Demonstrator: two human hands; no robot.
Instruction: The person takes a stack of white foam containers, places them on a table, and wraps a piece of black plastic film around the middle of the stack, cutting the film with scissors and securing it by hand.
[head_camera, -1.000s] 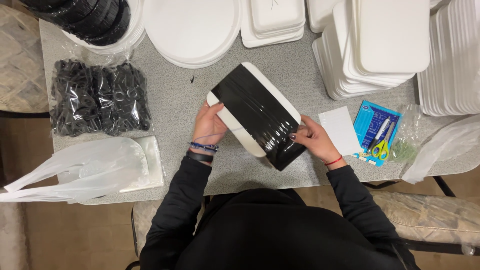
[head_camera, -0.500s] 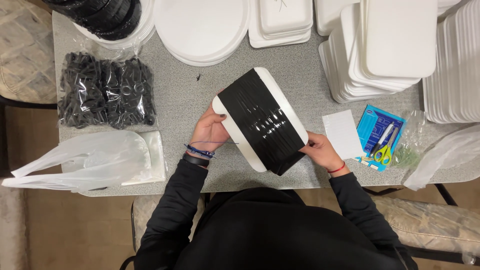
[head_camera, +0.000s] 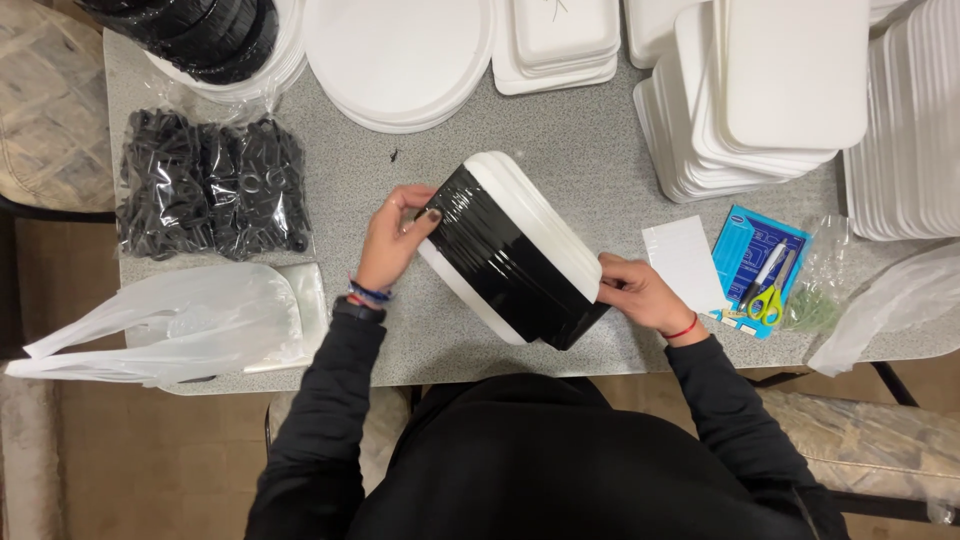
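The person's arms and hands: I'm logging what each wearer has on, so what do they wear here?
Both arms are in long black sleeves that end at the wrists. The left hand is bare, with dark polish on a nail, what may be a ring, and blue and dark bands at the wrist. The right hand is bare, with a thin red cord around its wrist.

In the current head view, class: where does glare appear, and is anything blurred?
Head view: glare streaks the glossy black film on the wrapped tray stack between left hand and right hand; white plates look nearly washed out; focus stays sharp throughout.
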